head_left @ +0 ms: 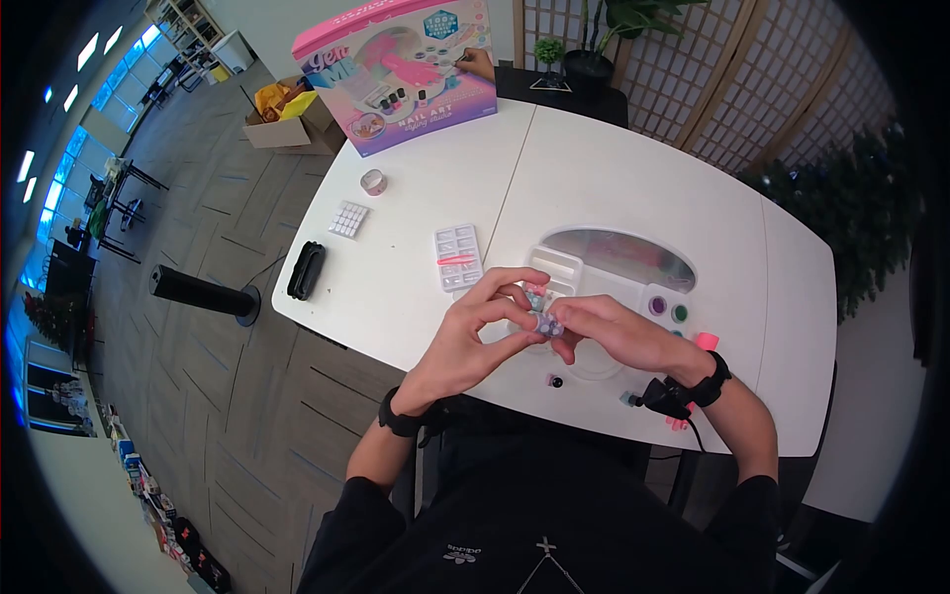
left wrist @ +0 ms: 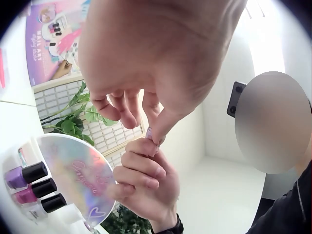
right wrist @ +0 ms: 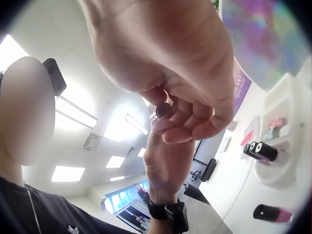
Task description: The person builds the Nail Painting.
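Observation:
Both hands meet above the white styling station point(head_left: 554, 259), in front of its iridescent mirror point(head_left: 623, 255). Between them is a small container point(head_left: 549, 325) with pale purple bits showing; it has a dark round end in the right wrist view. My left hand point(head_left: 473, 332) pinches it between thumb and fingertips. From the other side, my right hand point(head_left: 628, 332) grips it with thumb and curled fingers, which hide most of it. Below the hands, a nail polish bottle point(right wrist: 273, 213) with a black cap lies on the table.
Several nail polish bottles point(left wrist: 36, 190) stand in the station. To the left are a tray with small compartments point(head_left: 456, 243), a sheet of white pieces point(head_left: 348, 219), a small round jar point(head_left: 373, 182) and a black case point(head_left: 307, 271). The nail art box point(head_left: 406, 79) stands at the back.

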### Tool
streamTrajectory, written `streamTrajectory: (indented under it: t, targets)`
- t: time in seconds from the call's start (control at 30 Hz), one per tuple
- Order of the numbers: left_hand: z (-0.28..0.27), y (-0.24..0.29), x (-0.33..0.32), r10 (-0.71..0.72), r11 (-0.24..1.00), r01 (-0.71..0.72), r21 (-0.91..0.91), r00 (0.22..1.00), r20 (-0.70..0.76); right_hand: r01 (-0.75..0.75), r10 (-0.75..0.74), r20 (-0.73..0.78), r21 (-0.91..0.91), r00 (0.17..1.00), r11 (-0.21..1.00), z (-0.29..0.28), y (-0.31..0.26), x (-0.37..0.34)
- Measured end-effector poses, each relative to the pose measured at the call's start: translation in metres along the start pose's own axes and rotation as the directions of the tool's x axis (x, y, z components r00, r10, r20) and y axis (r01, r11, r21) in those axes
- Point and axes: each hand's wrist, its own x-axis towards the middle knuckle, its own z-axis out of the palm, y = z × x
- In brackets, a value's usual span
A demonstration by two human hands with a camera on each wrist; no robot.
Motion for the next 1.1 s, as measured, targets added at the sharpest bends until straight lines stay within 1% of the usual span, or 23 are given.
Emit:
streamTrajectory:
  t: [0.03,0.13,0.17,0.23,0.27,0.33,0.43,0.53,0.63,0.73,0.83,0.93,1.07,1.1]
  targets:
    - [0.000,-0.001,0.000,-0.003,1.000,0.003,0.001,1.000,-0.011,-0.002,0.002,-0.001,-0.004,1.000,1.000,0.000,-0.001,0.000]
    - [0.001,-0.002,0.001,-0.001,1.000,0.001,0.006,0.999,-0.047,0.062,-0.063,-0.196,-0.010,0.979,0.998,0.011,0.003,0.000]
    - [0.002,-0.003,0.001,0.001,1.000,-0.001,0.008,0.998,-0.060,0.086,-0.115,-0.260,-0.122,0.959,0.989,0.014,0.003,-0.001]
    - [0.002,-0.004,0.001,0.004,1.000,-0.002,0.022,0.996,-0.084,0.109,-0.238,-0.363,-0.342,0.901,0.933,0.019,0.000,-0.003]
    - [0.001,-0.004,0.001,0.005,1.000,-0.002,0.029,0.995,-0.096,0.136,-0.326,-0.357,-0.464,0.875,0.875,0.021,-0.001,-0.005]
    - [0.000,-0.007,0.001,0.000,1.000,0.001,0.011,0.994,-0.108,0.169,-0.492,-0.312,-0.683,0.813,0.711,0.023,-0.003,-0.008]
    - [0.000,-0.011,0.001,-0.006,1.000,0.005,-0.003,0.993,-0.117,0.211,-0.713,-0.133,-0.904,0.689,0.372,0.021,-0.001,-0.005]
    - [0.003,-0.014,0.002,-0.025,0.999,0.021,-0.037,0.993,-0.115,0.174,-0.745,-0.071,-0.954,0.663,0.245,0.023,0.003,-0.004]
    - [0.007,-0.015,0.003,-0.067,0.996,0.060,-0.062,0.991,-0.118,0.133,-0.751,-0.073,-0.969,0.656,0.211,0.023,0.002,-0.004]
    - [0.007,-0.021,0.006,-0.087,0.996,0.085,-0.023,0.988,-0.124,0.119,-0.725,-0.105,-0.960,0.681,0.252,0.019,0.002,-0.004]
    - [0.008,-0.029,0.011,-0.098,0.993,0.106,0.047,0.985,-0.144,0.092,-0.664,-0.152,-0.944,0.732,0.316,0.013,0.004,-0.001]
    - [0.012,-0.039,0.015,-0.109,0.983,0.133,0.126,0.978,-0.179,0.085,-0.598,-0.220,-0.894,0.771,0.439,0.004,0.014,0.005]
    - [0.015,-0.052,0.014,-0.072,0.948,0.141,0.285,0.968,-0.239,0.011,-0.563,-0.205,-0.934,0.800,0.357,-0.009,0.029,0.011]
    - [0.014,-0.052,0.014,-0.082,0.939,0.153,0.308,0.969,-0.232,-0.007,-0.553,-0.203,-0.942,0.808,0.335,-0.012,0.034,0.013]
